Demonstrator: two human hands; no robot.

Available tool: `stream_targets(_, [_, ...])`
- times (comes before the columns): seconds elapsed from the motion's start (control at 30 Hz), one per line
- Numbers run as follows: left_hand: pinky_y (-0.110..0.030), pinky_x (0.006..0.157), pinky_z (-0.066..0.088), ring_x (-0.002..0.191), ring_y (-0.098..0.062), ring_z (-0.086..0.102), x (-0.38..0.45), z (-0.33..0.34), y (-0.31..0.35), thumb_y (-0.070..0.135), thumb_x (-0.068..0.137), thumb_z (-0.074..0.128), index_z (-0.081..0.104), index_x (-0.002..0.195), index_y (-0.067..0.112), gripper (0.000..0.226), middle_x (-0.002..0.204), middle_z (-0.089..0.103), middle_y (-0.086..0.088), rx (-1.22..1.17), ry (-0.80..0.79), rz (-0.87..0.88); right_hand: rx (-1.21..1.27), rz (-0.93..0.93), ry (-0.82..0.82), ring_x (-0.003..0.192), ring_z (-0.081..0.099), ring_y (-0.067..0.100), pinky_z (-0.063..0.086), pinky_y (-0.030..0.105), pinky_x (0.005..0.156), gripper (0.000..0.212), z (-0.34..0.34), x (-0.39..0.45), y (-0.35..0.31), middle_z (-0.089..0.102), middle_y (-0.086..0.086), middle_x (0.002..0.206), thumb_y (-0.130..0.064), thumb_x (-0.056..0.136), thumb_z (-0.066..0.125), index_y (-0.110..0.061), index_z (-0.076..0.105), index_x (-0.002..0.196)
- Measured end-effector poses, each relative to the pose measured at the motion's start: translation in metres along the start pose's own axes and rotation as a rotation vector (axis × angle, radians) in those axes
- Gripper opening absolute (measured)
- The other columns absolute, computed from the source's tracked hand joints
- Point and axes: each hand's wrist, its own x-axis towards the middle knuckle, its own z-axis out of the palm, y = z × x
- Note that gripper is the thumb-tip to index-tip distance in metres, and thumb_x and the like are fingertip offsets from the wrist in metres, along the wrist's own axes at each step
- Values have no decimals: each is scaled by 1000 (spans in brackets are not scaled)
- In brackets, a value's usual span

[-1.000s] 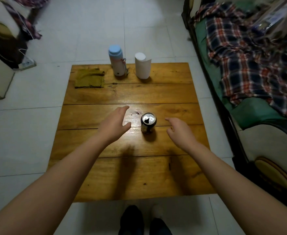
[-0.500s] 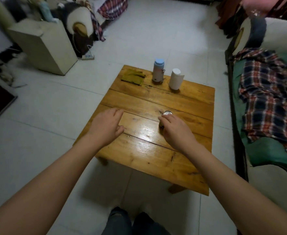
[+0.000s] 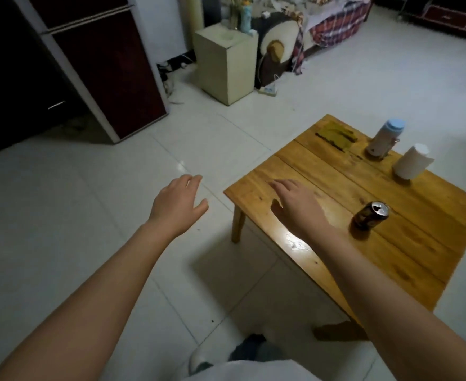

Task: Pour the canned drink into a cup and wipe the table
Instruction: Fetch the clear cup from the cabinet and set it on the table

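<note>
From my head camera: the dark can (image 3: 372, 219), its silver top already opened, stands upright mid-table (image 3: 419, 243), nearer me than the white cup (image 3: 412, 165). My right hand (image 3: 298, 206) hovers empty, fingers spread, beside the can; my left hand (image 3: 177, 204) hangs relaxed off the table's edge.

Dim indoor light, muted colour. Overhead source: glare patch on the table (image 3: 295, 243) near its front edge, smaller reflections on the floor tiles (image 3: 182, 163). Soft shadow under the table, short one beside the can (image 3: 372, 220). Wide-angle distortion bends the cabinet (image 3: 102, 64) edges at left. Slight softness overall, right-side corners vignetted dark.
</note>
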Motion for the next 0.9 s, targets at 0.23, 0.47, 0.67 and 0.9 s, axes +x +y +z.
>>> stream_targets(0.23, [-36, 104, 33, 132, -23, 35, -70, -12, -79, 37, 92, 45, 29, 142, 15, 57, 145, 36, -5, -57, 68, -250, 68, -180, -20, 123, 47, 31, 38, 39, 99, 46, 21, 22, -85, 53, 14, 132, -12, 87, 55, -4, 47, 131])
stream_targets(0.47, [-37, 104, 33, 132, -23, 34, -111, -13, -120, 38, 92, 46, 29, 142, 16, 58, 145, 36, -4, -91, 88, -388, 64, -328, -72, 129, 40, 27, 35, 35, 101, 49, 31, 42, -138, 49, 8, 137, -23, 91, 50, -9, 40, 137])
stream_targets(0.67, [-35, 103, 34, 132, -23, 34, -106, -10, -133, 39, 92, 46, 28, 143, 16, 58, 146, 35, -4, -118, 102, -446, 32, -420, -140, 131, 37, 25, 33, 35, 104, 52, 34, 65, -149, 46, 5, 140, -29, 92, 49, -13, 35, 140])
stream_targets(0.9, [-36, 102, 34, 131, -24, 34, -65, -6, -133, 39, 92, 46, 28, 143, 16, 59, 145, 35, -5, -151, 111, -480, 6, -440, -190, 132, 36, 25, 34, 37, 105, 54, 38, 100, -130, 45, 5, 141, -32, 92, 49, -14, 33, 141])
